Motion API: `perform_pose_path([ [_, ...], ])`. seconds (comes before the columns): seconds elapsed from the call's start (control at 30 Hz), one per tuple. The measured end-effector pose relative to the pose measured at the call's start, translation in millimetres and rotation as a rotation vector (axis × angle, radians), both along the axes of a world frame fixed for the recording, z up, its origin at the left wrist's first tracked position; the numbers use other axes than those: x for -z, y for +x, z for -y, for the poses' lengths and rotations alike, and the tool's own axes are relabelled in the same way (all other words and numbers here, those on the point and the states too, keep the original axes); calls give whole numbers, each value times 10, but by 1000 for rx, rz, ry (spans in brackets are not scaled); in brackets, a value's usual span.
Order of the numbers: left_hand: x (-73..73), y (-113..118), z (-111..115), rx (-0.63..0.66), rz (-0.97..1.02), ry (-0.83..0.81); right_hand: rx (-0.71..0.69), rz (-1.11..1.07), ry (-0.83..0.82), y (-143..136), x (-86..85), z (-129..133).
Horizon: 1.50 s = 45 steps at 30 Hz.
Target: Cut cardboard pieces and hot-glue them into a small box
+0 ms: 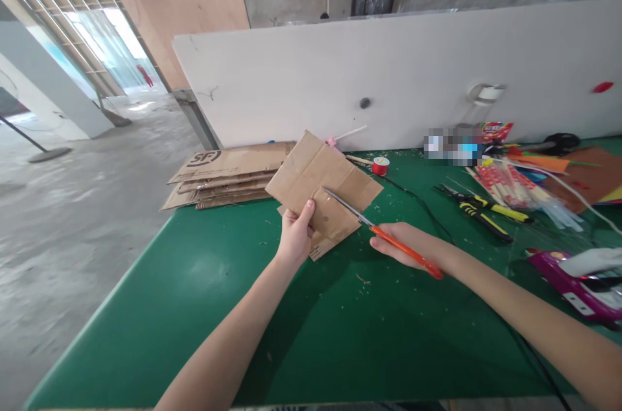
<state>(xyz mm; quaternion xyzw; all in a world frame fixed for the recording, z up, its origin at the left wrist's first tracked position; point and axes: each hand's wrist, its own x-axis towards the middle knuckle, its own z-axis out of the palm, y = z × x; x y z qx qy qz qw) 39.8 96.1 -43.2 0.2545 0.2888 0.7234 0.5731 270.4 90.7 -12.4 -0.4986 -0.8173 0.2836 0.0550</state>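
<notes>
On my feed I see the left hand (296, 237) pinching the cardboard (311, 168) above the green surface (194, 281), while the right hand (399, 247) grips the scissors (383, 234), their long axis slanting forward-left over the cardboard, tips near the left hand.

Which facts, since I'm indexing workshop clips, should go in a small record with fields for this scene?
left hand: grips the cardboard piece by its near edge, thumb on top (left hand)
right hand: holds the orange-handled scissors, blades against the cardboard piece (right hand)
surface: green tabletop with small scraps
far left: stack of flattened cardboard
far middle: red spool
right side: yellow-and-black-handled pliers, purple device
backdrop: pale upright board
</notes>
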Motion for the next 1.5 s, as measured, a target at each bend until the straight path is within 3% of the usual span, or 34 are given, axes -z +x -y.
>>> perform_pose_path([
  [0.17, 42, 26, -7, -10, 7, -16, 8, -25, -45, 11, -47, -22],
  [0.4, -5, 5, -18, -21, 41, -33, 57, -79, -7, -49, 24, -9],
  [0.53, -82, -179, -110, -154, 108, -129, 24, -115, -73, 2, 39, 72],
  [0.63, -194, -381, -175, -258, 51, 30, 62, -179, -126, 98, 51, 149],
  [0.73, -312, -510, -156, -315, -271, 242, 214, -411, -273, 164, 54, 189],
  [0.83, -345, -521, -72, -279, -833, 445, 408, -776, -434, 159, -7, 152],
  [0.93, -246, -468, -12, -289, -1253, 648, 495, -1044, -504, 121, -111, 51],
  [1.0, -141, -440, -1, -320, -1346, 708, 514, -1099, -493, 100, -147, -15],
  [1.13, -2, -432, 0, -259, -1314, 720, 499, -1044, -430, 58, -57, -61],
  [1.3, 26, -372, -14, -170, -1260, 633, 389, -937, -420, -22, 149, -47],
  [1.4, 63, -283, -81, -210, -966, 374, 417, -887, -220, -34, 230, -127],
  [1.43, 76, -256, -102, -156, -819, 246, 423, -859, -159, -28, 249, -166],
  [1.5, 90, -209, -114, 88, -530, 14, 422, -801, -71, -16, 276, -243],
])
